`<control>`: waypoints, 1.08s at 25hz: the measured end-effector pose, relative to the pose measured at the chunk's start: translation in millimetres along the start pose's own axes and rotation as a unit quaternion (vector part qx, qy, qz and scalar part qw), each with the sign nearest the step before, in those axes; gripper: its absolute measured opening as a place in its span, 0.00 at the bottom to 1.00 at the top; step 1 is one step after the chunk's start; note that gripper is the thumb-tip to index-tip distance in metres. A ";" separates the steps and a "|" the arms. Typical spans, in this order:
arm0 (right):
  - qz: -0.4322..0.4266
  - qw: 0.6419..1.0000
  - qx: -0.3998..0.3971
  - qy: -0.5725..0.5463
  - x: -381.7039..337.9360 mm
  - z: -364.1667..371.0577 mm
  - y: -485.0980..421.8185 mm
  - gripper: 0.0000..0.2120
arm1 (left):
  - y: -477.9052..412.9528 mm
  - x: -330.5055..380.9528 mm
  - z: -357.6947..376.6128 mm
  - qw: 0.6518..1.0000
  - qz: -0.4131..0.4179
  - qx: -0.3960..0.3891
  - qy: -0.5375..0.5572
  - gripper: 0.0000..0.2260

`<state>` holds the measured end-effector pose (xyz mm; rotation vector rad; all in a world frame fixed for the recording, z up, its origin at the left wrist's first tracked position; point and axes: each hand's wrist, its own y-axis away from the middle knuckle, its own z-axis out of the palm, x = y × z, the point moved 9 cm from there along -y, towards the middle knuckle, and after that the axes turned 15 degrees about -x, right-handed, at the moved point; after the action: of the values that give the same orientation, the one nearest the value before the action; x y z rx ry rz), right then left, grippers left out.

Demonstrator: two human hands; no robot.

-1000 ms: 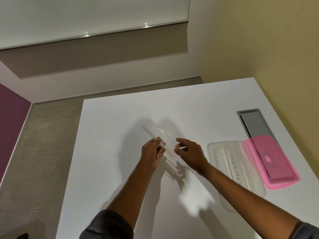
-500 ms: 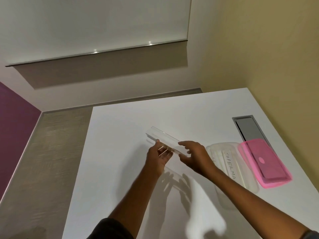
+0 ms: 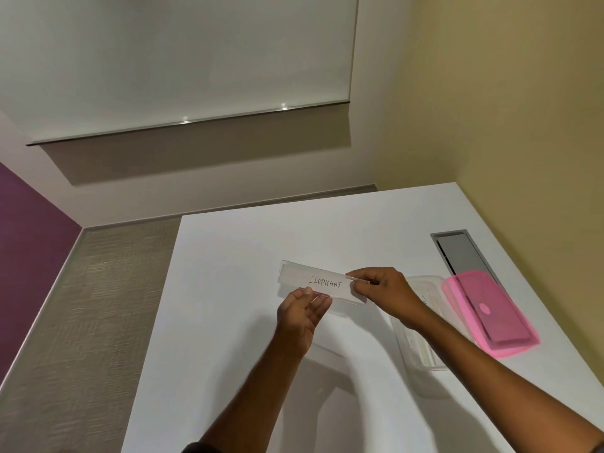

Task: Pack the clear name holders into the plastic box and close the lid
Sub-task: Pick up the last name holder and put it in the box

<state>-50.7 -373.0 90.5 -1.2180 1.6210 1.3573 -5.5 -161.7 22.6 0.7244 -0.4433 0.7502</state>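
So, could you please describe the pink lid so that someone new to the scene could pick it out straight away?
Start at the white table and follow its right side to the metal hatch set into the top. The pink lid lies flat just nearer than it, partly overlapping it, beside the open clear plastic box. It is the only brightly coloured thing on the table.

A white table point(image 3: 228, 322) fills the lower middle, with a grey metal hatch point(image 3: 462, 253) set flush into its top at about 3 o'clock. A yellow wall point(image 3: 506, 109) rises at 2 o'clock, a purple wall point(image 3: 29, 230) at 9 o'clock. Woven grey-beige carpet point(image 3: 88, 322) lies at 8 o'clock. At 11 o'clock hangs a white roller blind point(image 3: 179, 60), two glints on its metal bottom bar point(image 3: 196, 120).
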 end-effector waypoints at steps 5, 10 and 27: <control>-0.012 0.995 -0.020 -0.100 8.0 -7.3 10.2 0.10 | 8.8 1.2 12.6 1.000 0.023 0.001 -0.005 0.08; -0.002 0.990 -0.016 -0.137 19.6 -26.5 22.1 0.12 | 10.3 -3.9 29.4 0.999 0.027 -0.016 -0.017 0.08; 0.136 0.977 -0.132 -0.103 94.2 -110.7 61.9 0.21 | -29.4 -105.1 117.3 0.969 -0.090 -0.060 -0.221 0.09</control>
<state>-132.9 -501.2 48.6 -0.9832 1.5355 1.8547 -65.9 -310.0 26.4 0.8075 -0.8095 0.3826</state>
